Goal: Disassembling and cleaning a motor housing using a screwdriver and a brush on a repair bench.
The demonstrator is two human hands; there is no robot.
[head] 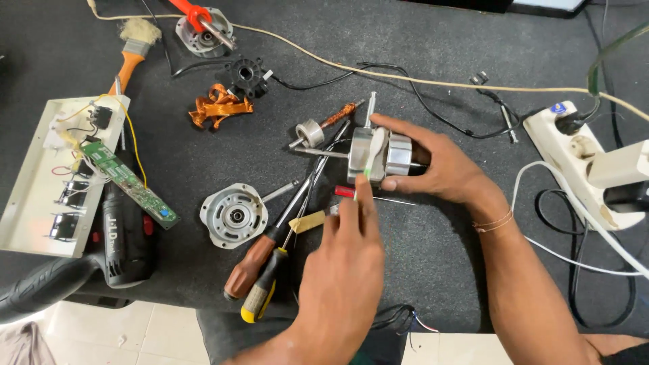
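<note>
Your right hand (pixel 433 165) fingers are clamped on the motor stator (pixel 380 157), steadying it. Your left hand (pixel 348 260) fingers pinch a thin strip (pixel 375 152) against it, screwdrivers (pixel 270 260) just beside.

Both hands (pixel 345 270) curled (fingers pinched)

shiny bare-metal motor core (pixel 382 157), glossy copper coil (pixel 218 105), matt dark felt-like tabletop (pixel 419 40).

Bright even light, soft shadows, sharp focus.
</note>
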